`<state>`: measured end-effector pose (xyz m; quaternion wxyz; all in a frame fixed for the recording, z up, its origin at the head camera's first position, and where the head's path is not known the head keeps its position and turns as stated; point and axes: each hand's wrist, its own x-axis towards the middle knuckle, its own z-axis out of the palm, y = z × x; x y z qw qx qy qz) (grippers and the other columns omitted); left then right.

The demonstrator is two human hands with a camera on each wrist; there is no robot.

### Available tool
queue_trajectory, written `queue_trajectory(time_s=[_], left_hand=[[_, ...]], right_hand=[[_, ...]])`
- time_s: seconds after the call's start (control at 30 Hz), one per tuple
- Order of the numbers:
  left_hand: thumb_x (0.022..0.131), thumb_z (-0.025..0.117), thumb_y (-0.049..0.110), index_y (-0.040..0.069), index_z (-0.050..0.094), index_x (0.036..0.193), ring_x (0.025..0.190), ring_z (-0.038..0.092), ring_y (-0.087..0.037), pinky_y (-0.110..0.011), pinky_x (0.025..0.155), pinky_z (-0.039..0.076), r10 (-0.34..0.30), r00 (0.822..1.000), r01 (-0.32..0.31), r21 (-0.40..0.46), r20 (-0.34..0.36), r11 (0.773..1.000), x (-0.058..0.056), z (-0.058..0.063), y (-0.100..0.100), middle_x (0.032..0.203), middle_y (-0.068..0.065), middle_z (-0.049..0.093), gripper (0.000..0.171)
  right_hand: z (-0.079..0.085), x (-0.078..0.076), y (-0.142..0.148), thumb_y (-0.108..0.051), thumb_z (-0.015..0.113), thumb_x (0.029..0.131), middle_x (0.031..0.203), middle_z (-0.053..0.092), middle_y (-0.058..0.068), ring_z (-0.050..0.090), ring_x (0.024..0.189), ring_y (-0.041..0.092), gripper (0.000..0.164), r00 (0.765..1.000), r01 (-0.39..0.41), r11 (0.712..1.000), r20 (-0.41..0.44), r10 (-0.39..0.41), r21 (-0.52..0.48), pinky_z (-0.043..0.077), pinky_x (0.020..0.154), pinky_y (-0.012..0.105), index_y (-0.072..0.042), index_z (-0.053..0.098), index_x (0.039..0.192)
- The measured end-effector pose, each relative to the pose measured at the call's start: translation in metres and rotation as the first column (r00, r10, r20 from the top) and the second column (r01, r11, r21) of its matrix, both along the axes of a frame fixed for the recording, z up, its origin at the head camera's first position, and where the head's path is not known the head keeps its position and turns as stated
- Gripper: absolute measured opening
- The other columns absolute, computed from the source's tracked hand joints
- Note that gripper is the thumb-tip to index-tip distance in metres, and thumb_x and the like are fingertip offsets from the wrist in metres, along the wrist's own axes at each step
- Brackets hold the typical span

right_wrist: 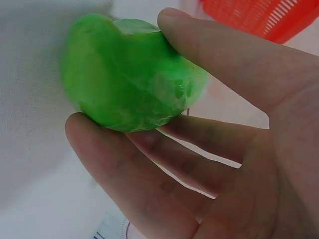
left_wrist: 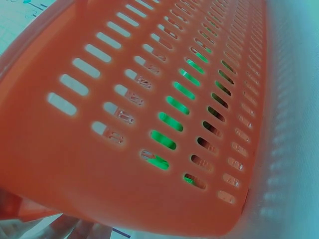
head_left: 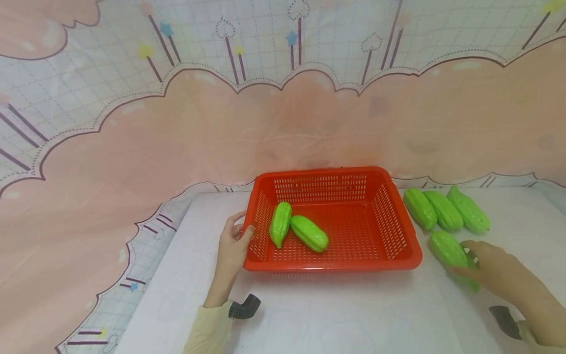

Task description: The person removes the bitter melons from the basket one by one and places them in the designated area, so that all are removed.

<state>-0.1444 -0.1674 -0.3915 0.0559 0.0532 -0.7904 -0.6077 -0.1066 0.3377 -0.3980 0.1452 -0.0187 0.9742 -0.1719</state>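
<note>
My left hand [head_left: 232, 246] grips the left rim of a red perforated plastic basket [head_left: 331, 266], thumb on the rim. The basket's slotted side [left_wrist: 164, 112] fills the left wrist view, with fingertips partly visible below it. Inside the basket lie two green, ridged, oblong gourds [head_left: 280, 224] at the left. To the right of the basket, my right hand [head_left: 497, 265] holds another green gourd [head_left: 447, 248] between thumb and fingers, low over the table. In the right wrist view, the held gourd [right_wrist: 127, 79] is seen end-on; its far part is hidden.
Three more green gourds [head_left: 446, 211] lie side by side to the right of the basket, behind my right hand. The white tabletop [head_left: 336, 314] runs back to a pink patterned cloth backdrop [head_left: 309, 128] behind the basket.
</note>
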Motion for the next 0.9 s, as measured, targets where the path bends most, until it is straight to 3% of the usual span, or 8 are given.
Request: queue_trajectory(time_s=[0.2, 0.63, 0.9], left_hand=[[0.1, 0.056, 0.016, 0.014, 0.043, 0.146, 0.109, 0.066, -0.036, -0.046, 0.088, 0.058, -0.002, 1.0, 0.002, 0.001, 0.002, 1.0, -0.0004, 0.0003, 0.0004, 0.125, -0.023, 0.063, 0.048], [0.1, 0.056, 0.016, 0.014, 0.042, 0.147, 0.109, 0.066, -0.037, -0.046, 0.088, 0.057, -0.002, 1.0, 0.002, -0.003, 0.0, 1.0, 0.0001, 0.0003, 0.0006, 0.126, -0.023, 0.062, 0.048], [0.1, 0.055, 0.015, 0.013, 0.043, 0.146, 0.108, 0.066, -0.037, -0.047, 0.088, 0.057, -0.001, 1.0, 0.001, -0.011, -0.002, 1.0, -0.0018, -0.0018, -0.0006, 0.125, -0.023, 0.063, 0.047]], right_hand=[[0.004, 0.0012, -0.0047, -0.047, 0.071, 0.086, 0.099, 0.063, 0.031, 0.062, 0.088, 0.044, 0.083, 1.0, 0.004, 1.0, -0.009, -0.004, 0.004, 0.051, 0.074, 0.06, 0.021, 0.045, 0.126], [0.0024, -0.0008, -0.006, -0.048, 0.071, 0.087, 0.093, 0.064, 0.025, 0.062, 0.081, 0.036, 0.082, 0.999, 0.002, 1.0, -0.055, -0.002, 0.003, 0.052, 0.07, 0.056, 0.02, 0.046, 0.124], [0.0058, -0.0005, -0.0074, -0.055, 0.067, 0.088, 0.099, 0.063, 0.032, 0.062, 0.088, 0.047, 0.089, 0.999, 0.007, 1.0, -0.037, -0.006, 0.025, 0.051, 0.072, 0.06, 0.022, 0.044, 0.127]])
